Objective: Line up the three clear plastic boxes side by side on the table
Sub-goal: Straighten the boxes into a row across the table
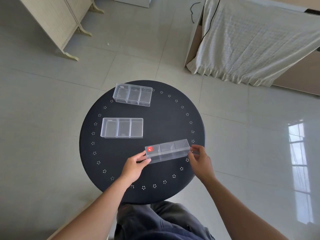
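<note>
Both hands grip 1 clear box near the worktop's right edge.
Left hand [134,164] and right hand [200,159] fingers pinch the labelled box [167,151] by its ends; 2 other boxes [122,127] [133,94] sit apart on the worktop [169,122].

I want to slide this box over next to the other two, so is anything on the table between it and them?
Nothing visible. The clear plastic box with the red sticker, held at its ends by the left hand and right hand, has only bare round black table between it and the middle clear box and far clear box.
</note>
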Demonstrator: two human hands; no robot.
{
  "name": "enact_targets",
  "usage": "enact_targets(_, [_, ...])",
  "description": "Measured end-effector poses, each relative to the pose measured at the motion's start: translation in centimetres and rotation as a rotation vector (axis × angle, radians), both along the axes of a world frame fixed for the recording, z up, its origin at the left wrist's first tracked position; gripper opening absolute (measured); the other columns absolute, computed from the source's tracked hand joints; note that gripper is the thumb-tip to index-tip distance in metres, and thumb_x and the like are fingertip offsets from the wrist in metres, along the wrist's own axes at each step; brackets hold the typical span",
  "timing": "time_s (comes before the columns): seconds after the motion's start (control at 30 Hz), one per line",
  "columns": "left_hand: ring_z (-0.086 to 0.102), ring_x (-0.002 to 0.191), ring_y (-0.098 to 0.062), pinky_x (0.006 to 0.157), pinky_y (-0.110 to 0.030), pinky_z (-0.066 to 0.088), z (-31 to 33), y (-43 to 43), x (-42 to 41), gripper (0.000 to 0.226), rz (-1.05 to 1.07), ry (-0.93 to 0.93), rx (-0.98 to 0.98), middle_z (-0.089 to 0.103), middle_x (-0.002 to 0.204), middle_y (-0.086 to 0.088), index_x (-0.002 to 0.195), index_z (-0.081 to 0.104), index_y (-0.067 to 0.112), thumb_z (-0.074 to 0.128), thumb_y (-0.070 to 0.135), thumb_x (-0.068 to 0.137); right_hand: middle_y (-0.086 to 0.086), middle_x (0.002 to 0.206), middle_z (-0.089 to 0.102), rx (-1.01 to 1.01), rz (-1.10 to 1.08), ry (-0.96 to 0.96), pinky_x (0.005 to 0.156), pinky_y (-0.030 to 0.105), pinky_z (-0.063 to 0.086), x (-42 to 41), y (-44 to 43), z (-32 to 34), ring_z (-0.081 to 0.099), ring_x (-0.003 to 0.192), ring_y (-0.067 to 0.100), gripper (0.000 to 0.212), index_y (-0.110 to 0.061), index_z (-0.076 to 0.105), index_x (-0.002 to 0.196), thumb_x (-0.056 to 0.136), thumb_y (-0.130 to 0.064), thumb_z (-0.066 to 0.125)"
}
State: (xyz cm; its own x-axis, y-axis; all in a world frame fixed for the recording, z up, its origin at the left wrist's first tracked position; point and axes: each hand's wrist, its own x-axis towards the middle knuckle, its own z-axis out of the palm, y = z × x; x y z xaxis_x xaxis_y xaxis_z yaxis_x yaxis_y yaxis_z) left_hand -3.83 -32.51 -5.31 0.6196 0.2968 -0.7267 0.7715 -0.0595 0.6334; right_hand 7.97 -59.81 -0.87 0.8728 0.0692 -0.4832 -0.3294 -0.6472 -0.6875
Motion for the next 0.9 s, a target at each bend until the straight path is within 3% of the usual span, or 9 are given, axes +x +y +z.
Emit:
enact_targets(0.13, [0.075,0.113,-0.006,0.113,-0.044,0.056,0.3,-0.6,0.0,0.043,-0.003,0.042,0.006,0.083,0.101,0.022,0.137,0.074,0.043,0.075,0.054,0.095,-0.011,0.136,0.064,0.015,0.026,0.02,0.079,0.019,0.049,0.2,0.6,-0.3,0.07,0.106,0.002,0.036,-0.027,0.056,0.136,0.101,-0.03,0.06])
enact_targets(0.23, [0.072,0.124,-0.012,0.113,-0.045,0.056,0.6,-1.0,0.1,0.052,0.035,0.068,0.013,0.079,0.122,0.017,0.137,0.075,0.032,0.066,0.063,0.098,-0.007,0.149,0.053,-0.02,0.096,0.026,0.096,0.028,0.047,0.5,1.2,-0.8,0.064,0.123,0.015,0.047,-0.025,0.051,0.147,0.102,-0.034,0.06])
enact_targets(0.37, [0.069,0.132,-0.021,0.115,-0.044,0.054,0.6,-1.0,0.3,0.047,0.06,0.096,0.006,0.076,0.139,0.007,0.145,0.071,0.026,0.056,0.05,0.107,-0.002,0.156,0.046,-0.058,0.184,0.075,0.112,0.042,0.048,0.5,1.9,-1.3,0.058,0.135,0.023,0.056,-0.03,0.043,0.156,0.103,-0.037,0.059])
enact_targets(0.5, [0.069,0.109,-0.016,0.107,-0.037,0.055,0.8,-0.9,0.4,0.035,0.033,0.107,-0.037,0.078,0.104,0.028,0.137,0.071,0.049,0.05,0.044,0.11,0.002,0.166,0.038,-0.073,0.225,0.15,0.119,0.048,0.04,0.4,2.4,-1.6,0.048,0.147,0.029,0.066,-0.028,0.033,0.164,0.104,-0.036,0.059])
enact_targets(0.57, [0.066,0.131,-0.01,0.119,-0.042,0.05,0.3,-0.7,0.2,0.041,0.035,0.113,-0.086,0.074,0.129,0.026,0.146,0.065,0.047,0.05,0.044,0.109,0.002,0.17,0.033,-0.081,0.246,0.169,0.121,0.048,0.037,0.3,2.6,-1.6,0.044,0.15,0.03,0.069,-0.026,0.029,0.165,0.104,-0.034,0.059])
enact_targets(0.63, [0.063,0.138,-0.011,0.122,-0.044,0.046,-0.1,-0.4,0.2,0.042,0.034,0.115,-0.109,0.072,0.136,0.025,0.148,0.063,0.047,0.049,0.042,0.109,0.002,0.171,0.031,-0.086,0.259,0.173,0.122,0.048,0.036,0.3,2.7,-1.7,0.042,0.151,0.031,0.069,-0.024,0.028,0.166,0.105,-0.031,0.059])
enact_targets(0.73, [0.066,0.115,-0.008,0.112,-0.039,0.051,0.5,-0.1,0.4,0.042,0.0,0.113,-0.124,0.076,0.103,0.039,0.118,0.072,0.07,0.049,0.035,0.111,0.004,0.171,0.03,-0.115,0.284,0.173,0.123,0.053,0.034,0.3,2.9,-2.2,0.038,0.152,0.034,0.07,-0.024,0.027,0.166,0.104,-0.032,0.059])
enact_targets(0.83, [0.067,0.126,-0.014,0.117,-0.045,0.052,0.6,0.8,0.3,0.039,0.054,0.089,-0.13,0.074,0.136,0.017,0.145,0.066,0.04,0.053,0.038,0.108,0.003,0.173,0.025,-0.173,0.298,0.151,0.124,0.058,0.028,0.3,3.4,-2.6,0.027,0.156,0.038,0.073,-0.023,0.026,0.166,0.102,-0.035,0.058])
enact_targets(0.9, [0.067,0.133,-0.016,0.117,-0.049,0.053,0.2,2.2,0.2,0.04,0.069,0.043,-0.073,0.07,0.146,0.006,0.145,0.065,0.032,0.056,0.038,0.107,0.002,0.175,0.021,-0.217,0.305,0.109,0.124,0.06,0.026,0.3,4.1,-2.6,0.02,0.158,0.038,0.074,-0.022,0.026,0.166,0.101,-0.038,0.057])
